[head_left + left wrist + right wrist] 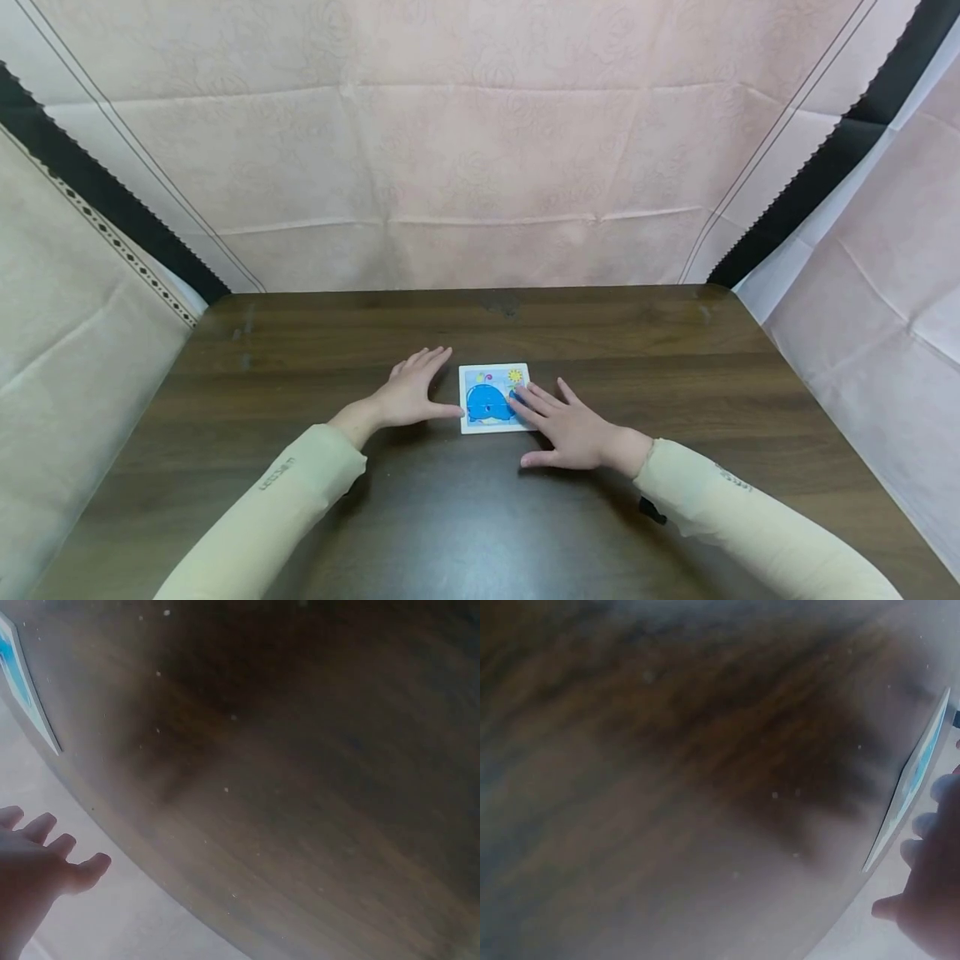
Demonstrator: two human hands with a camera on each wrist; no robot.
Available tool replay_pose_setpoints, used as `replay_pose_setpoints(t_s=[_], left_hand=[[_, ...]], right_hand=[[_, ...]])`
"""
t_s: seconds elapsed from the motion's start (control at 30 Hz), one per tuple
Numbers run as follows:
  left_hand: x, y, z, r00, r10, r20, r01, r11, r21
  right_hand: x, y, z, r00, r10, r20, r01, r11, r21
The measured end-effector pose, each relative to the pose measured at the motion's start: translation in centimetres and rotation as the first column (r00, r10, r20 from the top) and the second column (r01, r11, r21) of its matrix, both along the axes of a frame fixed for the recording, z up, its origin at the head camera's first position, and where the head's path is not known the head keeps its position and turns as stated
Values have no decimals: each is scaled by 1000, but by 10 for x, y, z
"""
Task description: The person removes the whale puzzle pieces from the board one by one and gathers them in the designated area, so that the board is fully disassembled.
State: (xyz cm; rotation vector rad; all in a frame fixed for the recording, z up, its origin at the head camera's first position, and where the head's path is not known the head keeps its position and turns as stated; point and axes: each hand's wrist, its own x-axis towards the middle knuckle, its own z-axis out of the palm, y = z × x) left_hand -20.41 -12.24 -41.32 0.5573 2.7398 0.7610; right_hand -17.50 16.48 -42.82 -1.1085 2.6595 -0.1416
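A square white-bordered picture card [487,404] lies flat on the table, printed with a blue whale and a yellow sun. To its left is my left hand [411,392], fingers extended and thumb reaching the card's left edge; whether it touches is unclear. My right hand [573,429] spreads its fingers over the card's right side, covering part of the whale, with the thumb apart below. In the left wrist view, a corner of the card [24,686] shows beyond the left hand [37,862]. The right wrist view shows the card [911,784] edge-on beside the right hand [937,877].
The dark brown wooden table [360,517] extends around both hands. Pale patterned cloth [487,167] hangs behind its far edge, with more cloth at both sides. A small black object [652,510] shows under the right sleeve [750,525].
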Motion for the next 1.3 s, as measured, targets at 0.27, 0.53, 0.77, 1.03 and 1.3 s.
replay_pose_setpoints(t_s=[0.27, 0.53, 0.77, 1.03, 1.3], left_hand=[[-1, 6, -2, 1000, -21, 9, 21, 1000, -2], [-4, 12, -6, 999, -32, 28, 32, 999, -10], [-7, 19, -8, 996, -29, 87, 29, 1000, 5], [-10, 21, -8, 989, -37, 146, 33, 999, 29], [-12, 22, -8, 984, -44, 173, 37, 998, 47]], right_hand=[[3, -1, -1, 1000, 13, 24, -15, 998, 65], [3, -5, -2, 1000, 15, 17, -17, 994, 109], [2, -7, -2, 1000, 15, 22, -18, 991, 134], [2, -7, -2, 1000, 17, 24, -20, 990, 141], [1, -6, -3, 999, 19, 27, -22, 991, 135]])
